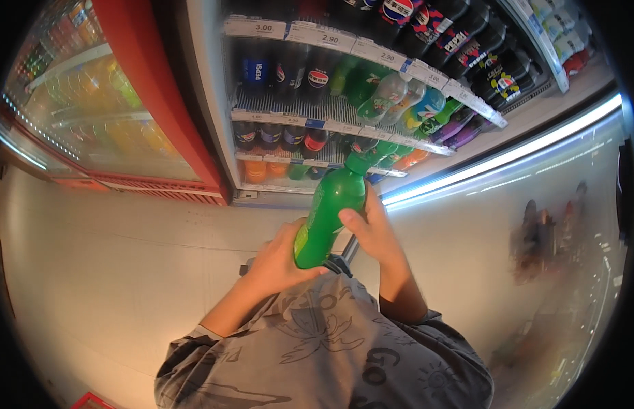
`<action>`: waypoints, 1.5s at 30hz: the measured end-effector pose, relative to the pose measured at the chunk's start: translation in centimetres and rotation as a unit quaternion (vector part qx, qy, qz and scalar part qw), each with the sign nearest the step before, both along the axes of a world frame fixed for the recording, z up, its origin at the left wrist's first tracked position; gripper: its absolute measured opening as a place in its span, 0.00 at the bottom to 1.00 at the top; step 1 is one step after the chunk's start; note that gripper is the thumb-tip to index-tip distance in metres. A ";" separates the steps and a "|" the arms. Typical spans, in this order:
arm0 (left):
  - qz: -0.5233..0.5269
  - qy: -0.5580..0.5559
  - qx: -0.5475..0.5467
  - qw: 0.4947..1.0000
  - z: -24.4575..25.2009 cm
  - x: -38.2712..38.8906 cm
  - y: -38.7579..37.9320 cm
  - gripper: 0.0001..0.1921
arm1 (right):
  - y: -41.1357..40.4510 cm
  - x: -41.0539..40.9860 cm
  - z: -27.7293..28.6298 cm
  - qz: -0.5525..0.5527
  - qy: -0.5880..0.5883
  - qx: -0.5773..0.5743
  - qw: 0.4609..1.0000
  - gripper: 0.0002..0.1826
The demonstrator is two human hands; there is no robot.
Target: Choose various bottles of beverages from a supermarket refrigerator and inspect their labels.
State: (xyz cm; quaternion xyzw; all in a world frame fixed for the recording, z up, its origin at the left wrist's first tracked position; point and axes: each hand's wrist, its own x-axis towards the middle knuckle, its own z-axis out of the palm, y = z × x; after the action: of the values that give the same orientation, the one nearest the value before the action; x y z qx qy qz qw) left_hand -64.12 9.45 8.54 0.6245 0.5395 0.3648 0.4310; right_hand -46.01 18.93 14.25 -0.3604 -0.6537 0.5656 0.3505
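A green plastic soda bottle (333, 217) with a green cap is held tilted in front of my chest, its cap pointing up and away towards the shelves. My left hand (280, 255) grips it around the lower part and base. Higher on the bottle, my right hand (370, 225) holds its right side, thumb across the front and the other fingers hidden behind it. Beyond the bottle stands a lit drinks cooler with wire shelves (291, 106), stocked with Pepsi bottles (255, 71), 7UP bottles (386, 99) and orange soda bottles (255, 171).
The cooler's glass door (480, 245) stands open on my right, with a bright light strip (501, 153) along its edge and blurred reflections. A red-framed cooler (158, 92) with bottles behind glass is on the left. Price strips (322, 38) line the shelf edges. Pale floor (117, 255) lies below.
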 end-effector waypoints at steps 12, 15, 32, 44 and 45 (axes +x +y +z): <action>0.085 -0.009 0.095 0.992 -3.6 -2.4 0.1 0.36 | 4.9 -1.2 0.9 0.038 -0.124 0.084 0.988 0.40; 0.108 0.019 0.109 0.988 -5.0 -3.2 -0.1 0.32 | 8.9 -1.9 2.1 -0.067 -0.103 0.056 0.991 0.37; 0.080 -0.032 0.014 0.996 -7.2 -5.9 -2.9 0.22 | 21.4 -4.1 -0.9 -0.231 -0.134 0.095 0.959 0.26; 0.034 -0.022 -0.007 0.999 -6.5 -5.4 -1.3 0.22 | 26.5 -1.2 -2.6 -0.281 -0.346 0.249 0.860 0.36; 0.032 -0.019 -0.005 0.999 -6.5 -5.4 -1.3 0.22 | 26.3 -1.3 -2.4 -0.272 -0.366 0.269 0.848 0.37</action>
State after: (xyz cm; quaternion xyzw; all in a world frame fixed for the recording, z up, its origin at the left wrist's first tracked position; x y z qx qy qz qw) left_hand -69.52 8.11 2.05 0.5976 0.5527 0.3876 0.4325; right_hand -47.27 45.19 11.86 -0.5961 -0.7370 0.0768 0.3092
